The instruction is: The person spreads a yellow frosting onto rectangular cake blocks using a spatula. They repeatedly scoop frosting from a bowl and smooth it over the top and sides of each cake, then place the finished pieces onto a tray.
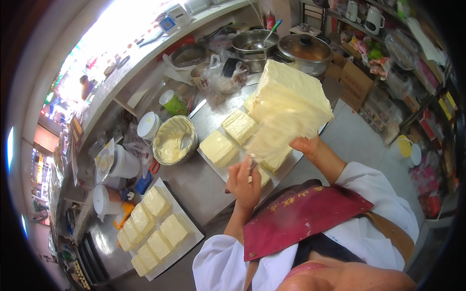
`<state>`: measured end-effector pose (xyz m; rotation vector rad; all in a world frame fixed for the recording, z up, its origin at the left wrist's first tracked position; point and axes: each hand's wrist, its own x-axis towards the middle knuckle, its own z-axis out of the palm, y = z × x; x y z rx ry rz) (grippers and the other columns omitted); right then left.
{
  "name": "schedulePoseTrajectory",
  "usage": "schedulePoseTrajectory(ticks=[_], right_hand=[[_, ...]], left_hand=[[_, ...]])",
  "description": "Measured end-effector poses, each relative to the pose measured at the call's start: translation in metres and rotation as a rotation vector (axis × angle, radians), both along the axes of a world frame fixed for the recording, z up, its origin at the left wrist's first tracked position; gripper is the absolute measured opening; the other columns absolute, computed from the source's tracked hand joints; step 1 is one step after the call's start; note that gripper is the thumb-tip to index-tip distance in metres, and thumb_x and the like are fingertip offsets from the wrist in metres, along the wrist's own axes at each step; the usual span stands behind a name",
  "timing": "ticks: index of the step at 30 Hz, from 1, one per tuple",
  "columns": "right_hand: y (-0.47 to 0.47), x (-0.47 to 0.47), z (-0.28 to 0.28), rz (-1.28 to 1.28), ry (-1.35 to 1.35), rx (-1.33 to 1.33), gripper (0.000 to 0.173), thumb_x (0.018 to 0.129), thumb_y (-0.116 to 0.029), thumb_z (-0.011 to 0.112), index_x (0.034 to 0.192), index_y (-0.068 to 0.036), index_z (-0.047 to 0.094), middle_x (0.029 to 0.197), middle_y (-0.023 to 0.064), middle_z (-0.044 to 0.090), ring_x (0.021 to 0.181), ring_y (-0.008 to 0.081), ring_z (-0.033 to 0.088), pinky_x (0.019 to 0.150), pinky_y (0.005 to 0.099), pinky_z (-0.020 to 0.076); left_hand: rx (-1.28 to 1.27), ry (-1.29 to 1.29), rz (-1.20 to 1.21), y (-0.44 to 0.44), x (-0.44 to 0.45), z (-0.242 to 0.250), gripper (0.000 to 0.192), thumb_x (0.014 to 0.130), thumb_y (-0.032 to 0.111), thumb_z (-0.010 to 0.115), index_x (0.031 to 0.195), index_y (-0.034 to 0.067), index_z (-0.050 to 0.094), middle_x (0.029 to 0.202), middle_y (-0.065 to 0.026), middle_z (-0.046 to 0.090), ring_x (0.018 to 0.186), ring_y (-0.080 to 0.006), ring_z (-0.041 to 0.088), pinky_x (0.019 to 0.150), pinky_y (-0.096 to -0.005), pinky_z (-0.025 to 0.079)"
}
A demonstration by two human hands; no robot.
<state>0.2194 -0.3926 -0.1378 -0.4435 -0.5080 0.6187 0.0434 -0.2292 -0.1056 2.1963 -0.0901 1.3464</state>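
A large square cake [291,89] coated in pale yellow cream is raised before me, tilted. My right hand [305,144] holds it at its near lower edge, the fingers mostly hidden. My left hand [247,182] grips a spreading tool, probably a spatula; its blade is blurred against the cream-covered near face. Below the raised cake, several smaller cream-coated cakes [219,148] sit on a white-lined tray [213,169], partly hidden by my hands and the raised cake. To the left of this tray stands a bowl [192,145] with pale yellow cream [173,147] inside.
Another tray [194,240] at lower left bears several coated cakes [176,229]. White buckets [125,162], a green cup [174,102] and red-handled scissors [154,167] line the steel table's left side. Pots [305,52] stand at the back. Crowded shelves [407,102] run along the right.
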Motion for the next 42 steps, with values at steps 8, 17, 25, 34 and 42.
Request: schedulePoseTrajectory(ticks=[8, 17, 25, 34, 42], right_hand=[[-0.001, -0.019, 0.024, 0.426, 0.53, 0.348, 0.048, 0.093, -0.039, 0.054, 0.13, -0.008, 0.053, 0.128, 0.0123, 0.059, 0.117, 0.0294, 0.057, 0.095, 0.0402, 0.0514], [0.0, -0.012, 0.012, 0.584, 0.561, 0.355, 0.042, 0.093, -0.038, 0.053, 0.124, -0.01, 0.058, 0.122, 0.0071, 0.063, 0.108, 0.0219, 0.062, 0.087, 0.0357, 0.0548], [0.008, -0.018, 0.0, 0.554, 0.608, 0.234, 0.05, 0.093, -0.048, 0.048, 0.128, -0.014, 0.056, 0.123, 0.0048, 0.063, 0.11, 0.025, 0.061, 0.085, 0.044, 0.0542], [-0.016, 0.017, -0.025, 0.095, 0.256, 0.221, 0.056, 0.096, -0.035, 0.048, 0.141, -0.003, 0.041, 0.145, 0.0153, 0.043, 0.133, 0.0332, 0.042, 0.11, 0.0515, 0.033], [-0.052, 0.082, -0.023, -0.023, 0.128, 0.459, 0.052, 0.099, -0.017, 0.047, 0.146, -0.001, 0.032, 0.154, 0.0124, 0.029, 0.143, 0.0287, 0.021, 0.119, 0.0516, 0.0047]], left_hand=[[-0.04, -0.044, 0.113, 0.014, 0.003, 0.009, 0.04, 0.081, -0.005, 0.063, 0.12, -0.002, 0.058, 0.087, -0.0133, 0.058, 0.072, -0.0235, 0.056, 0.06, -0.0312, 0.046], [-0.131, 0.185, -0.186, 0.037, -0.004, 0.024, 0.042, 0.084, -0.002, 0.059, 0.126, 0.001, 0.057, 0.089, -0.0128, 0.058, 0.074, -0.02, 0.057, 0.066, -0.029, 0.047], [-0.897, 0.428, -0.219, 0.064, 0.018, -0.021, 0.036, 0.093, 0.008, 0.052, 0.129, 0.002, 0.053, 0.079, -0.0054, 0.058, 0.061, -0.0127, 0.053, 0.053, -0.0243, 0.042], [-0.896, 0.584, 0.173, 0.307, -0.03, -0.044, 0.022, 0.098, 0.02, 0.045, 0.106, 0.007, 0.06, 0.067, -0.0046, 0.06, 0.052, -0.013, 0.055, 0.047, -0.0261, 0.044], [0.72, 1.302, 0.675, 0.397, 0.007, -0.028, 0.02, 0.084, 0.017, 0.056, 0.094, 0.011, 0.072, 0.088, -0.0137, 0.072, 0.083, -0.0279, 0.07, 0.067, -0.0402, 0.053]])
